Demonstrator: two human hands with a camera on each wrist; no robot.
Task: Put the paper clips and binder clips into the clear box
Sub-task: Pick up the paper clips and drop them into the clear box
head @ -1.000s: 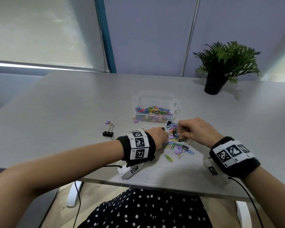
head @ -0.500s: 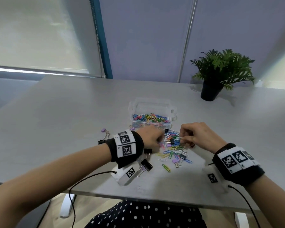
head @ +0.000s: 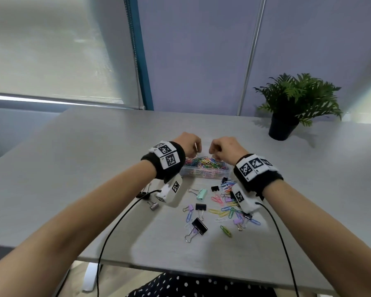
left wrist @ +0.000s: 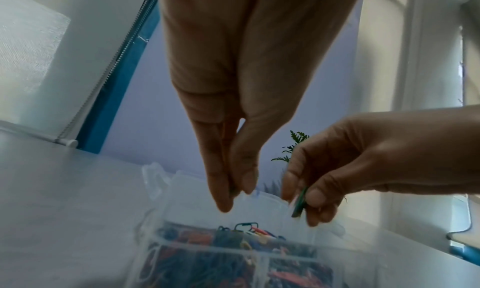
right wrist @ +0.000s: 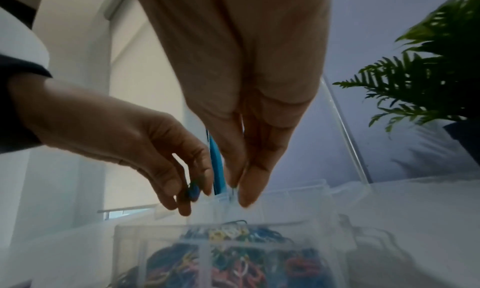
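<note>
Both our left hand (head: 187, 144) and right hand (head: 224, 150) pinch paper clips (left wrist: 298, 203) over the clear box (head: 204, 173) (already heaped); released carelessly, they could bounce toward six o'clock onto the counter (head: 94, 168).

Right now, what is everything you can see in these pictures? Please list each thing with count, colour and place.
clear box: one, transparent, mid table, holds many coloured paper clips
loose paper clips: many, mixed colours, on table nearer than box
binder clips: several; black, mint, lilac; scattered among them
potted plant: one, green in dark pot, far right of table
table: one, light grey
left hand: above box, pinches small blue-green clip
right hand: above box, pinches small green clip
wristbands: two, black with markers
</note>
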